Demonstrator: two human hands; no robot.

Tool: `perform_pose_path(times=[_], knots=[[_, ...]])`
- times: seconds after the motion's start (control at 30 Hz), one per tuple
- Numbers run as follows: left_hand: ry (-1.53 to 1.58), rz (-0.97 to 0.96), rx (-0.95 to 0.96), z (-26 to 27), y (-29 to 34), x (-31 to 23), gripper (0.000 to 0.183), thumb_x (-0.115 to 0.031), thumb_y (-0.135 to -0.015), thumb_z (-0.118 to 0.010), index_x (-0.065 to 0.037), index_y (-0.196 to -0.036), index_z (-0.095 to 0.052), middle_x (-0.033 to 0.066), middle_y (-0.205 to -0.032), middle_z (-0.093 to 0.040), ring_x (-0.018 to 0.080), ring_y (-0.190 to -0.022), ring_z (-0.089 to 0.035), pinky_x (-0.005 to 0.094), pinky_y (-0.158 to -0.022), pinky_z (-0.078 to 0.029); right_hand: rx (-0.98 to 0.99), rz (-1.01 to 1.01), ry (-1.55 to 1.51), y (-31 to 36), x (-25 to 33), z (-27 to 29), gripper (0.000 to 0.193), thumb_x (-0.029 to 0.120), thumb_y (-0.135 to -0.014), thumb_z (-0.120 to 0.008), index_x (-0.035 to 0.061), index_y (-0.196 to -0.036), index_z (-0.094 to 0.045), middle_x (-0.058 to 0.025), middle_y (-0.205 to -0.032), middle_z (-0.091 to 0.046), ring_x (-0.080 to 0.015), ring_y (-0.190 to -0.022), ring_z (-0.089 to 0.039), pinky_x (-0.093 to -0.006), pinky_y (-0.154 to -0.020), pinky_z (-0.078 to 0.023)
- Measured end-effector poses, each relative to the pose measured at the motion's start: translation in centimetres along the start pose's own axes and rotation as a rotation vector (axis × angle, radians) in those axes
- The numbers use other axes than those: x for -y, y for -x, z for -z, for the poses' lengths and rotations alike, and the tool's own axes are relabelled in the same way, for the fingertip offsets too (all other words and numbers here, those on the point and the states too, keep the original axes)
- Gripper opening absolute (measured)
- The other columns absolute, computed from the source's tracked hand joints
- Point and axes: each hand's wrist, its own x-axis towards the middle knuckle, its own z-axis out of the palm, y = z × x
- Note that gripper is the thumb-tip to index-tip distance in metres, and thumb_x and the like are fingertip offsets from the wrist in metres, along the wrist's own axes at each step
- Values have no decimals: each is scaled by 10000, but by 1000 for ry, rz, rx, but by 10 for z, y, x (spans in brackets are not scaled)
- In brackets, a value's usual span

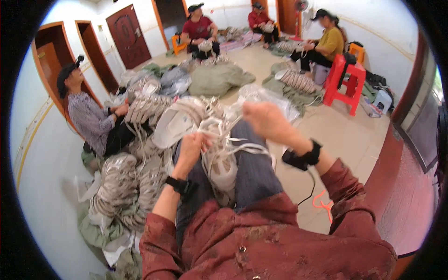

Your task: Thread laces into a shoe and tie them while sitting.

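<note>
— While the white shoe (220,164) lies on the person's lap, sole toward the body, which hand has it?

— The left hand (191,148) does: its fingers are curled shut on the shoe's upper edge, among the white laces (242,148). A black strap sits on that wrist.

— And the right hand (267,120)?

— Raised above the right knee, fingers closed on a lace end, which runs taut from the shoe up to the hand. The hand is blurred, so I cannot tell how many strands it pinches. It wears a black wrist strap too, with a thin cable hanging from it.

— How many shoes are there?

— One on the lap, and a second white shoe (179,122) just beyond the knees. The heap of shoes (126,182) on the floor at the left is too tangled to count.

— Other people?

— Four. A person in a striped shirt (88,119) sits by the left wall, touching the heap. Across the room sit three more: one in a dark red top (198,28), one in red further back (258,18), one in yellow (329,42).

— Furniture?

— Two red plastic stools (346,81) stand side by side near the one in yellow, and green sacks (217,79) lie mid-floor.
</note>
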Motion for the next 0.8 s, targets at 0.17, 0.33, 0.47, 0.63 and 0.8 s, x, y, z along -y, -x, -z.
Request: perform_pose_path(times=[0.17,0.33,0.47,0.63,0.8], knots=[[252,83,-298,77,12,10,323,-231,-972,-444,12,-977,-657,73,-836,-698,54,-624,-535,159,-520,-375,-51,-114,87,10,-106,-16,84,82,-785,-587,6,-818,-597,-208,-719,-597,-374,-726,-627,-420,-651,-486],[541,57,-531,178,38,26,177,-171,-967,-510,-27,-976,-612,69,-895,-689,48,-652,-550,151,-511,-413,64,-268,98,40,-139,-24,117,104,-776,-544,4,-809,-594,-233,-800,-611,-418,-820,-601,-483,-713,-468],[581,50,-605,230,73,30,146,-138,-971,-522,-24,-1007,-607,73,-893,-684,44,-650,-575,144,-515,-434,-7,-126,-141,41,-91,-40,77,62,-777,-589,-3,-813,-610,-186,-813,-624,-357,-781,-619,-428,-694,-485],[588,19,-609,225,87,34,189,-148,-967,-547,-3,-1064,-619,59,-924,-681,40,-657,-579,130,-540,-458,135,122,-381,35,-10,-60,111,55,-772,-669,-8,-861,-652,-129,-808,-612,-255,-710,-608,-343,-634,-483],[654,32,-590,221,93,38,181,-129,-959,-555,4,-1062,-621,58,-917,-678,53,-654,-575,142,-563,-470,190,215,-234,35,7,-101,165,138,-772,-690,13,-864,-635,-144,-872,-591,-339,-837,-608,-406,-726,-486]])
